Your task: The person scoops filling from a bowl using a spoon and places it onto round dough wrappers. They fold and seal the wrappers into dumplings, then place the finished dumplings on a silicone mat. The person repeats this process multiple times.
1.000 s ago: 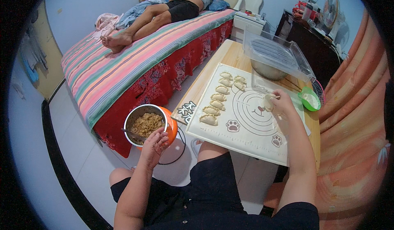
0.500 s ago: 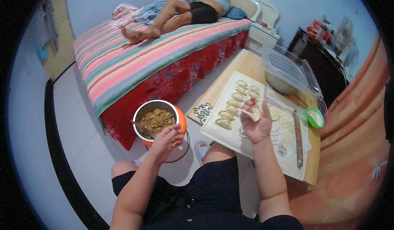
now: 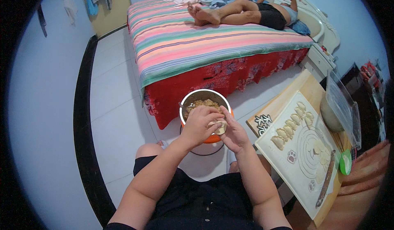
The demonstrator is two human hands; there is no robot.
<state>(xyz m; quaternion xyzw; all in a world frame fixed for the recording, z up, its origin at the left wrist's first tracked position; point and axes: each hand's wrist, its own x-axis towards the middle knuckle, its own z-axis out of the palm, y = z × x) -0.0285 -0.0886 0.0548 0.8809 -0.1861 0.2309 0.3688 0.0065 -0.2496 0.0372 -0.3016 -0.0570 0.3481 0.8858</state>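
Close in front of me, at the near edge of an orange pot (image 3: 212, 139) of minced filling (image 3: 205, 103), my two hands meet around a pale round dumpling wrapper (image 3: 221, 127). My right hand (image 3: 236, 136) cups the wrapper from the right, thumb raised. From the left, my left hand (image 3: 198, 125) bends its fingers over the wrapper's near side; its fingertips are partly hidden. Part of the filling and the pot's near rim lie behind my hands. A utensil handle (image 3: 180, 105) shows at the pot's left rim.
On the table at right, a white mat (image 3: 269, 146) bears folded dumplings (image 3: 289, 126), flat wrappers (image 3: 321, 153) and a rolling pin (image 3: 326, 178). Beyond stand a green bowl (image 3: 345, 162) and a lidded container (image 3: 332, 111). A person (image 3: 246, 12) lies on the striped bed (image 3: 176, 41).
My right hand has brought the wrapper left from over the mat to the pot. My left hand has closed in on it. The view has turned left.
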